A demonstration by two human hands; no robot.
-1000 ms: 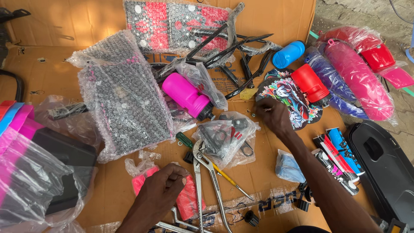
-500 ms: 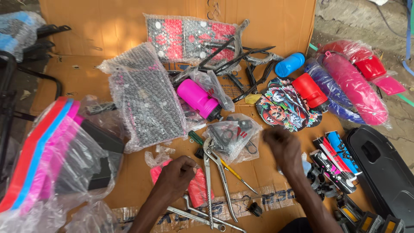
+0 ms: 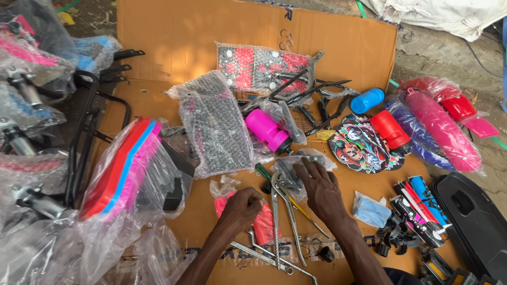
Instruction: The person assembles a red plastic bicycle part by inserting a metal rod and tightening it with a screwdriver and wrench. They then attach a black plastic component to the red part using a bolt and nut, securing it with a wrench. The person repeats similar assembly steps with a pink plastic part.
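Illumination: bright, diffuse daylight, evenly spread over the cardboard sheet. A warmer dappled patch falls on the upper left part of the cardboard. Shadows are soft and short; a faint one lies under the right hand and the left hand. Glare: white highlights on the clear plastic wrapping at lower left and on the bubble wrap, which partly veil the contents. Colours are saturated; the pink bottle is near clipping. Focus is sharp at centre. Slight softness and wide-angle stretching appear at the left edge and the corners
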